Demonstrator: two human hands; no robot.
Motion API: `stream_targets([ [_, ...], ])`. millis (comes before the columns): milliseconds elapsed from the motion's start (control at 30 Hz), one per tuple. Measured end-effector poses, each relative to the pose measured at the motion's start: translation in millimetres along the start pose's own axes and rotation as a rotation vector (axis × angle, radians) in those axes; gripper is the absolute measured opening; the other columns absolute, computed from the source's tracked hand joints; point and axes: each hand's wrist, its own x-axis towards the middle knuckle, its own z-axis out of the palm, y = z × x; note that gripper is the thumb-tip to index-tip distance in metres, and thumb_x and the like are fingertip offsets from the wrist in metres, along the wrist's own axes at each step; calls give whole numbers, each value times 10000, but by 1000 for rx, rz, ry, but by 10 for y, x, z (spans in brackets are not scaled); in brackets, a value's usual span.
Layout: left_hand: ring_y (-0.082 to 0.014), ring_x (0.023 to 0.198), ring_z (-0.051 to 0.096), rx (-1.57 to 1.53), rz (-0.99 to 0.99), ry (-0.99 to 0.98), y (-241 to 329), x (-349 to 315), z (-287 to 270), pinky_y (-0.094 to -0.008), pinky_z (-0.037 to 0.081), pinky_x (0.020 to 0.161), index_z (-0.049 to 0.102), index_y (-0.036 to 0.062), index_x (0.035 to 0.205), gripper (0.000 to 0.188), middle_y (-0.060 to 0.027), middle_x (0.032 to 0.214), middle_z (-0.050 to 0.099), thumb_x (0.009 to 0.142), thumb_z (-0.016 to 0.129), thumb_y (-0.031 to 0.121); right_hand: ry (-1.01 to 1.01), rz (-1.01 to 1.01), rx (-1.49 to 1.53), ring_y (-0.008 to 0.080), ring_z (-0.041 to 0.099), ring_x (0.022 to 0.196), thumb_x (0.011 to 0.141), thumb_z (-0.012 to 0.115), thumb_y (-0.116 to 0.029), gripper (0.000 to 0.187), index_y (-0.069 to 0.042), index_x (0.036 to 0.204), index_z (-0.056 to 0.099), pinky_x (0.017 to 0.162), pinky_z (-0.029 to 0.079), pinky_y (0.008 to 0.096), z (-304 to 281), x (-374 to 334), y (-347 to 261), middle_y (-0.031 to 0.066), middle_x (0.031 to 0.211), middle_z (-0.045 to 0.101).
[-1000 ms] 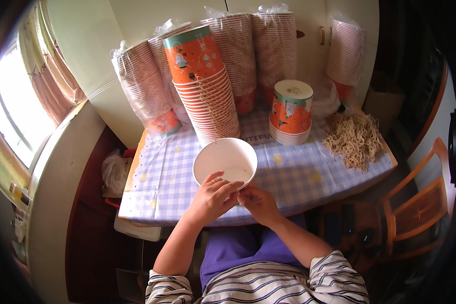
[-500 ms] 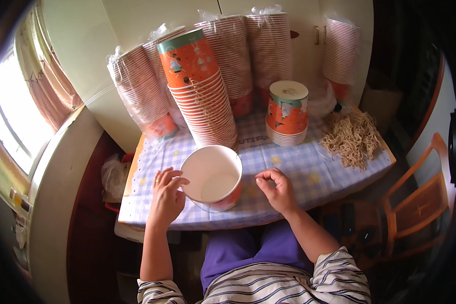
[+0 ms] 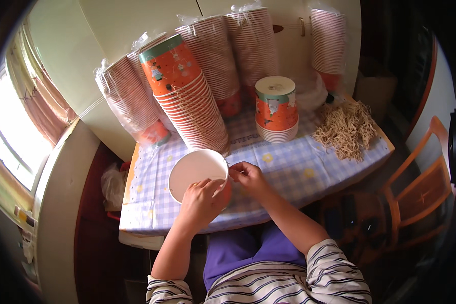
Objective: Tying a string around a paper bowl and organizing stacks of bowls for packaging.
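Note:
An open paper bucket (image 3: 195, 175), white inside and orange outside, stands at the near edge of the cloth-covered table. My left hand (image 3: 203, 202) reaches over its near right rim, fingers bent inside the mouth and closed against the wall. Just outside the right rim, my right hand (image 3: 248, 178) has thumb and fingertips pinched together; whatever they hold is too small to make out. Behind the bucket leans a tall stack of upside-down orange buckets (image 3: 190, 109), with tan cord handles along its side. A shorter upturned stack (image 3: 277, 109) stands to the right.
A heap of tan cords (image 3: 345, 129) lies on the table's right end. Plastic-wrapped bucket stacks (image 3: 207, 55) line the back, against pale cabinet doors. A checked blue-and-white cloth (image 3: 147, 202) covers the table (image 3: 157, 242). A wooden chair (image 3: 420, 197) stands at right.
My left hand has moved from the bucket's left side across to its right rim. My right hand has closed in to that rim too. The whole view has shifted slightly.

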Motion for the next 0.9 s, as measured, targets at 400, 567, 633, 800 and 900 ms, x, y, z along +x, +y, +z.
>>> stream_targets([
  [400, -313, 759, 608, -35, -114, -24, -264, -127, -165, -390, 475, 738, 628, 9, 820, 167, -135, 755, 630, 679, 540, 2, -90, -10, 206, 93, 587, 787, 872, 620, -107, 169, 18, 976, 573, 734, 495, 259, 103, -169, -16, 47, 899, 613],
  [567, -316, 771, 607, -37, -103, -31, -271, -130, -164, -397, 465, 764, 626, 2, 824, 171, -138, 760, 631, 679, 536, -1, -45, -47, 230, 79, 581, 715, 858, 659, -159, 198, 12, 926, 586, 654, 481, 228, 222, -165, -15, 30, 803, 619],
  [633, -315, 780, 606, -23, -89, -41, -281, -127, -160, -400, 456, 787, 629, 5, 826, 177, -135, 769, 633, 675, 536, 0, -57, -26, 219, 75, 580, 710, 861, 652, -146, 182, 14, 921, 590, 643, 481, 227, 214, -174, -50, 29, 796, 623],
  [800, -313, 794, 609, 7, -78, -69, -233, -89, -168, -398, 456, 795, 637, 17, 837, 167, -125, 785, 640, 682, 588, 51, -41, -70, 160, 59, 572, 713, 868, 636, -119, 151, 22, 912, 600, 630, 474, 218, 161, -178, 71, 28, 780, 634],
  [900, -303, 807, 627, 25, -81, -31, -155, -25, -82, -393, 469, 777, 643, 30, 894, 224, -120, 818, 655, 701, 666, 141, -116, -37, 175, 115, 621, 744, 888, 611, -114, 158, 31, 939, 575, 701, 504, 246, 165, -169, 17, 69, 841, 638],
])
